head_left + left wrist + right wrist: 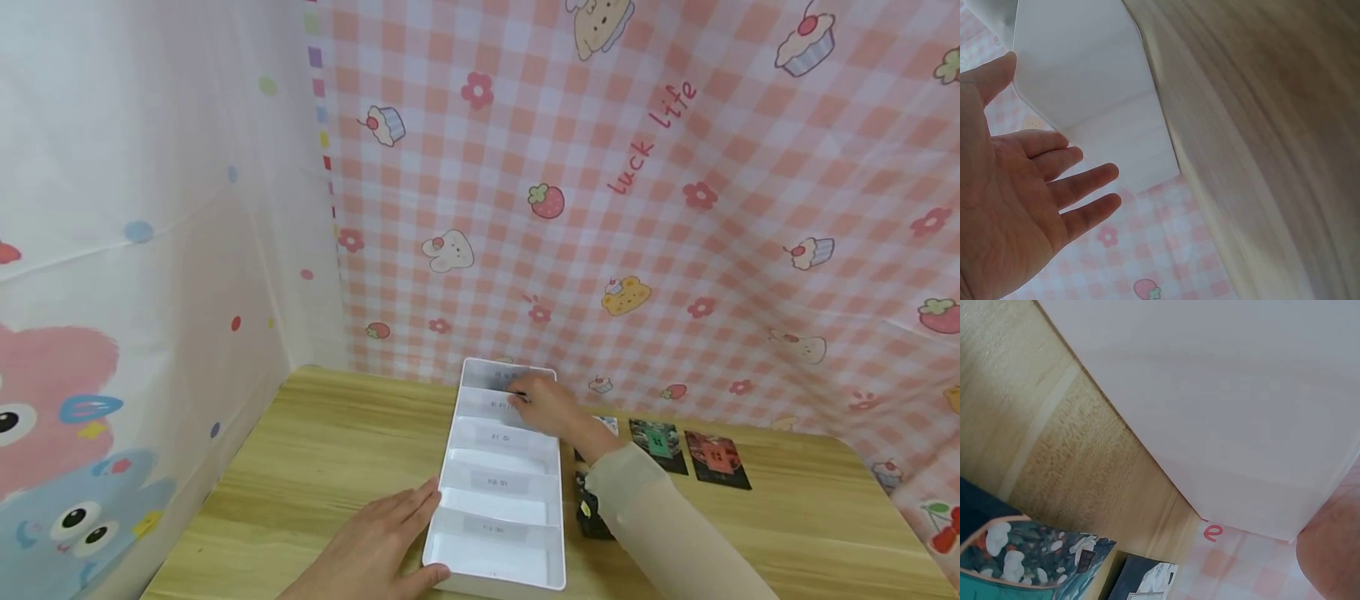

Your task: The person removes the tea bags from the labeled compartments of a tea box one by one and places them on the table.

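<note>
A long white box with several compartments and grey labels on its dividers lies lengthwise on the table. My left hand is at its near left side, fingers extended and fingertips at the wall. In the left wrist view the left hand has its fingers spread beside the white wall. My right hand reaches over the far compartments with bent fingers. A small dark bit shows by its fingertips; whether they hold it is unclear. Only a part of the right hand shows in the right wrist view.
Right of the box lie a green packet, a red packet and a black packet. Another packet is partly covered by the right arm. A pink checked cloth hangs behind the wooden table.
</note>
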